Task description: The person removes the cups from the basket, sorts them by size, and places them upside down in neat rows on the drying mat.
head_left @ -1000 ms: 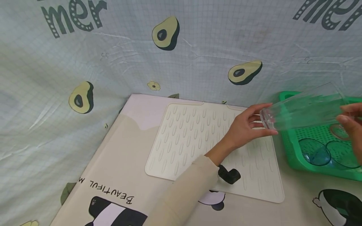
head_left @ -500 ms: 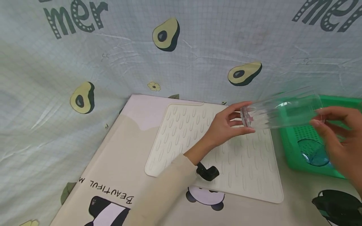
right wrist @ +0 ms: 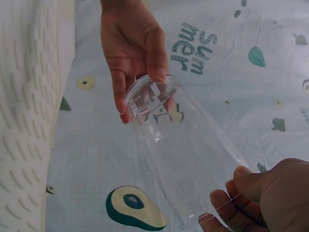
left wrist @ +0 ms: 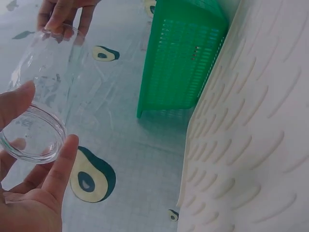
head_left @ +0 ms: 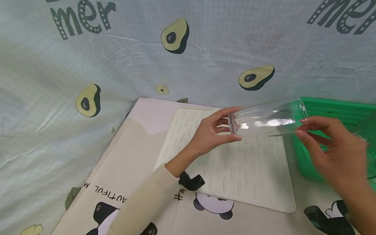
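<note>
Holding a clear glass (head_left: 265, 122) on its side, raised toward 3 o'clock in the head view, with base toward 9 o'clock and mouth toward 3. Gripping the thick base between thumb and fingers of the left hand (head_left: 210, 132); pinching the rim between thumb and fingertips of the right hand (head_left: 337, 153), at 4 o'clock from the glass. Spread below toward 7 o'clock on the counter (head_left: 141, 160): a white ribbed mat (head_left: 249, 176). Set at 3 o'clock, partly behind the right hand: a green basket (head_left: 306, 163).
</note>
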The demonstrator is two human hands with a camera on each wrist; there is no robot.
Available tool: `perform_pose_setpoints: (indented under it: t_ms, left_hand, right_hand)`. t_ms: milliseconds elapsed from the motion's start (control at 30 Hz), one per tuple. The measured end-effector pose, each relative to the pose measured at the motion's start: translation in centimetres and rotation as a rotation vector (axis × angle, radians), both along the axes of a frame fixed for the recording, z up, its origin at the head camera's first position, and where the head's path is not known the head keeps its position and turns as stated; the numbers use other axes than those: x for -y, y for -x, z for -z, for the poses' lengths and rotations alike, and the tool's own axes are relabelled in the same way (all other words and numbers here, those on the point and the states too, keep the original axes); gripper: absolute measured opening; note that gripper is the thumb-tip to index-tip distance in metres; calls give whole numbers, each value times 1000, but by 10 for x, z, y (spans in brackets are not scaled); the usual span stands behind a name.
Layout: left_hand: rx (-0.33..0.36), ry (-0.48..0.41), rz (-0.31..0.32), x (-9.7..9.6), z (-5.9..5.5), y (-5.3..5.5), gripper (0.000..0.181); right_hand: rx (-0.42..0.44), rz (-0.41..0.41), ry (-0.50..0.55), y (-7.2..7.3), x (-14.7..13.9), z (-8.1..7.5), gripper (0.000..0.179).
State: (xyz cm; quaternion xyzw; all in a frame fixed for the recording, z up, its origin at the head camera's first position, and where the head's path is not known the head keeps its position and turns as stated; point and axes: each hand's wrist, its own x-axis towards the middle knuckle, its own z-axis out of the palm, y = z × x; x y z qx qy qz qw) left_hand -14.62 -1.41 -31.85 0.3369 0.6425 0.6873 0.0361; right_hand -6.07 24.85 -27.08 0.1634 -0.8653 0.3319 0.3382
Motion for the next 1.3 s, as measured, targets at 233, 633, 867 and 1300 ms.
perform_pose_setpoints:
  t_ms: [233,633,867,1300]
  left_hand:
    - [11,3,-24,26,1,-6,70]
    - [8,-45,-47,64,8,-14,68]
    - [-1,-79,-39,79,9,-17,67]
    - [-2,-41,-27,94,8,-17,66]
  right_hand:
    - [33,-82,73,-1,21,10,32]
    - [51,-148,178,3,49,27,59]
    - [8,-286,211,13,58,30,57]
    - [-274,-410,7,28,72,21,52]
